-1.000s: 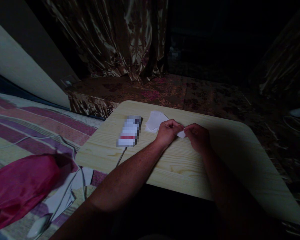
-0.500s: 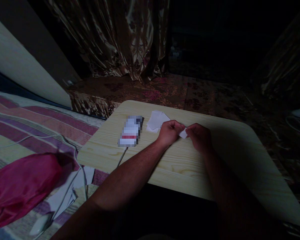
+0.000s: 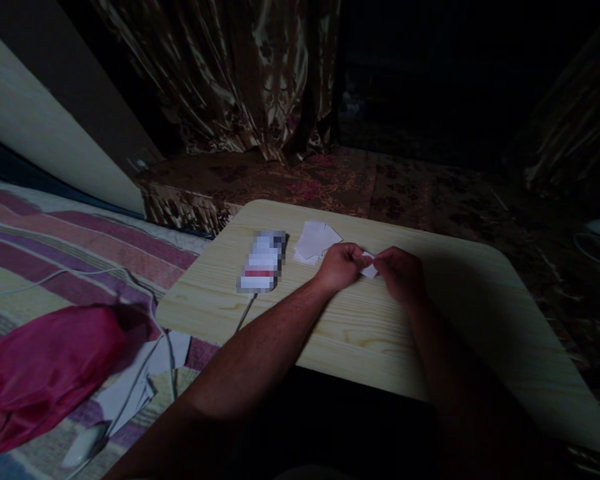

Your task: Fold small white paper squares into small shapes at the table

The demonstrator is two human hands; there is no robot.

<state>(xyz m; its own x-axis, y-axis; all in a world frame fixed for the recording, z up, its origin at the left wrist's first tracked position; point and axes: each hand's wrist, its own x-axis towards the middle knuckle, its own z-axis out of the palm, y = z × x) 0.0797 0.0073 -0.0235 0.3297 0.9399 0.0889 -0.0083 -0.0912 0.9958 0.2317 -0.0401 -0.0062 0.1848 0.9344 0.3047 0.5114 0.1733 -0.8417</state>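
A small white piece of paper (image 3: 369,270) is pinched between my two hands above the table. My left hand (image 3: 341,265) is closed on its left side, thumb and fingers pressed together. From the right, my right hand (image 3: 401,273) grips the same piece with its fingertips. Part of the paper is hidden behind my fingers, so its full shape does not show. Just beyond my left hand lies a loose stack of white paper pieces (image 3: 317,239) on the pale wooden table (image 3: 365,327).
Left of the papers lies a pixelated phone-like device (image 3: 263,261) with a white cable (image 3: 245,313). A striped bed (image 3: 75,230) borders the table's left side, holding a pink bag (image 3: 55,367) and paper sheets (image 3: 130,393). Patterned curtains (image 3: 280,80) hang behind.
The small paper between my fingers has turned slightly, and more of it shows. My hands have barely shifted; the stack and device stay put.
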